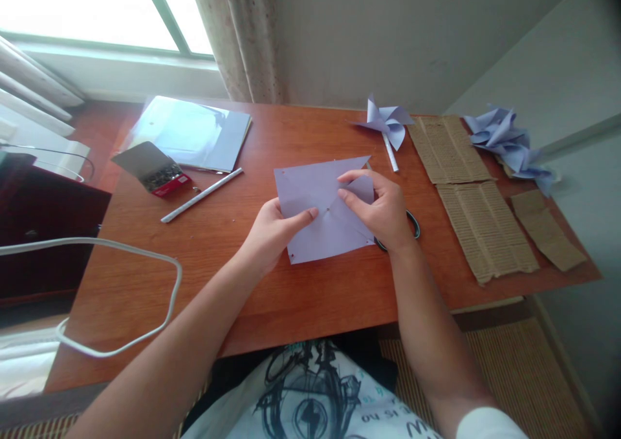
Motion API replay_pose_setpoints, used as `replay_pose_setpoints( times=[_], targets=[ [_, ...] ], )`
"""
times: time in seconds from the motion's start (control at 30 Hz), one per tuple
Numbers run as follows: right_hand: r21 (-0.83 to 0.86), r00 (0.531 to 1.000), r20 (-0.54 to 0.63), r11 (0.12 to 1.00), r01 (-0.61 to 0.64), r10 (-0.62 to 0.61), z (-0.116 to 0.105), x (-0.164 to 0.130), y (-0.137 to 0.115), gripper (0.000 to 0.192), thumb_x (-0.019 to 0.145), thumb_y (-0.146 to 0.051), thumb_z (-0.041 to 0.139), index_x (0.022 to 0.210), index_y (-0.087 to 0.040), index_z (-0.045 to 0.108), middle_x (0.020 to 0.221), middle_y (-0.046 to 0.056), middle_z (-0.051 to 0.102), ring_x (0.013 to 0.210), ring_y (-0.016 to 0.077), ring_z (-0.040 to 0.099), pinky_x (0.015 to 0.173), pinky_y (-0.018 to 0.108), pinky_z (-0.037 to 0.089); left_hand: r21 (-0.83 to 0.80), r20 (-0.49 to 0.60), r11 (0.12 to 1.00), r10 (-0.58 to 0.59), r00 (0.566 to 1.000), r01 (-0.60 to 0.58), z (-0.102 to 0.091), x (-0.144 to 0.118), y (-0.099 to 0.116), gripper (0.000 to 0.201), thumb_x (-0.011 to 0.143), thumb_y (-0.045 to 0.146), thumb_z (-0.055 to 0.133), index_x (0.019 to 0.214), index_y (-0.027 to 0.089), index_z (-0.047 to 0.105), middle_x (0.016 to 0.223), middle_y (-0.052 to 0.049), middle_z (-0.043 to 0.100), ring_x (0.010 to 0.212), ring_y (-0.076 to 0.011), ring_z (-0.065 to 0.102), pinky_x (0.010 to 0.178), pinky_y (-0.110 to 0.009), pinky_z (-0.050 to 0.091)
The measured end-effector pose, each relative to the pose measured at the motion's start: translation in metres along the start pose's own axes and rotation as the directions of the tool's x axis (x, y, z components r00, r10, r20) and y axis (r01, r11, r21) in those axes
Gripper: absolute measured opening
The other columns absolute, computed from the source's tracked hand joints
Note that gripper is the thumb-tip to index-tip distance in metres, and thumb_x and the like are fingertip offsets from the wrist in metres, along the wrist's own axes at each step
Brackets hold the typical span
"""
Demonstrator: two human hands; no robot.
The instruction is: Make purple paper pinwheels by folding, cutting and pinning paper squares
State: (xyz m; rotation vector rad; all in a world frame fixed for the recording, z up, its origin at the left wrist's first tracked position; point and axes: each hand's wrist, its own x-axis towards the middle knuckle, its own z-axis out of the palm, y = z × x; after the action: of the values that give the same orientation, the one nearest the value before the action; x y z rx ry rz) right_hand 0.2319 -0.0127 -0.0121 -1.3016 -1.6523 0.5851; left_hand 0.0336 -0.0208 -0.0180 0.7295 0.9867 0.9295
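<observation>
A square sheet of pale purple paper [310, 232] is held over the middle of the table, with small holes near its corners and one at its centre. My left hand [279, 229] grips its left side, thumb on top and fingers underneath. On the right, my right hand [381, 206] pinches a flap of the sheet between thumb and fingers and bends it up. Scissors [414, 224] lie partly hidden under the sheet and my right hand. A finished paper pinwheel [388, 119] on a white stick lies behind the sheet.
Left on the wooden table [204, 284] are an open box of small metal pieces [167, 177], a rolled paper stick [201, 195] and a folder [194, 132]. Corrugated cardboard [485, 225] and several pinwheels [509, 138] lie right. A white cable [178, 284] loops at front left.
</observation>
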Motion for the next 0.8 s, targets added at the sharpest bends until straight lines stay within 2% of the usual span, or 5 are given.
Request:
replay_pose_setpoints(
  times=[0.23, 0.37, 0.57, 0.67, 0.8],
  targets=[
    [0.034, 1.0, 0.026, 0.999, -0.013, 0.012, 0.001, -0.001, -0.002, 0.017, 0.09, -0.03, 0.067, 0.106, -0.025, 0.07, 0.102, 0.002, 0.072, 0.092, 0.0202, 0.068, 0.08, 0.034, 0.056, 0.012, -0.104, 1.0, 0.014, 0.994, -0.013, 0.0, 0.002, -0.001, 0.045, 0.057, 0.031, 0.093, 0.096, 0.013, 0.077, 0.096, -0.011, 0.08, 0.078, -0.025, 0.073, 0.072, -0.033, 0.058],
    [0.091, 0.994, -0.105, 0.995, 0.028, -0.018, 0.004, 0.001, 0.004, 0.015, 0.091, -0.032, 0.067, 0.105, -0.027, 0.068, 0.111, 0.003, 0.067, 0.098, 0.0196, 0.065, 0.071, 0.03, 0.055, 0.027, -0.166, 0.998, 0.055, 0.985, -0.051, -0.001, 0.004, -0.001, 0.042, 0.061, 0.032, 0.091, 0.096, 0.013, 0.077, 0.1, -0.01, 0.08, 0.081, -0.0237, 0.073, 0.074, -0.032, 0.057],
    [-0.005, 0.952, -0.281, 0.992, 0.126, -0.123, 0.005, 0.0, -0.001, 0.004, 0.091, -0.025, 0.069, 0.092, -0.028, 0.071, 0.091, 0.001, 0.066, 0.079, 0.0166, 0.062, 0.064, 0.031, 0.052, 0.031, -0.183, 0.997, 0.07, 0.981, -0.066, 0.0, 0.003, 0.0, 0.042, 0.062, 0.033, 0.09, 0.096, 0.013, 0.076, 0.101, -0.011, 0.079, 0.082, -0.0233, 0.072, 0.074, -0.031, 0.057],
    [-0.105, 0.942, -0.263, 0.977, 0.187, -0.208, 0.006, -0.003, -0.005, 0.009, 0.091, -0.023, 0.069, 0.093, -0.03, 0.074, 0.09, 0.002, 0.067, 0.079, 0.0181, 0.063, 0.07, 0.035, 0.054, 0.026, -0.178, 0.997, 0.073, 0.981, -0.069, 0.0, 0.002, 0.0, 0.041, 0.063, 0.033, 0.09, 0.096, 0.013, 0.076, 0.1, -0.01, 0.079, 0.082, -0.0232, 0.072, 0.075, -0.031, 0.056],
    [-0.185, 0.932, -0.146, 0.935, 0.303, -0.331, 0.008, -0.005, -0.005, 0.019, 0.091, -0.017, 0.067, 0.097, -0.032, 0.077, 0.088, 0.003, 0.067, 0.082, 0.0199, 0.063, 0.074, 0.038, 0.054, -0.001, -0.17, 0.998, 0.062, 0.983, -0.063, 0.0, 0.003, -0.001, 0.04, 0.064, 0.035, 0.089, 0.095, 0.013, 0.077, 0.099, -0.01, 0.079, 0.08, -0.0228, 0.071, 0.073, -0.03, 0.055]
  ],
)
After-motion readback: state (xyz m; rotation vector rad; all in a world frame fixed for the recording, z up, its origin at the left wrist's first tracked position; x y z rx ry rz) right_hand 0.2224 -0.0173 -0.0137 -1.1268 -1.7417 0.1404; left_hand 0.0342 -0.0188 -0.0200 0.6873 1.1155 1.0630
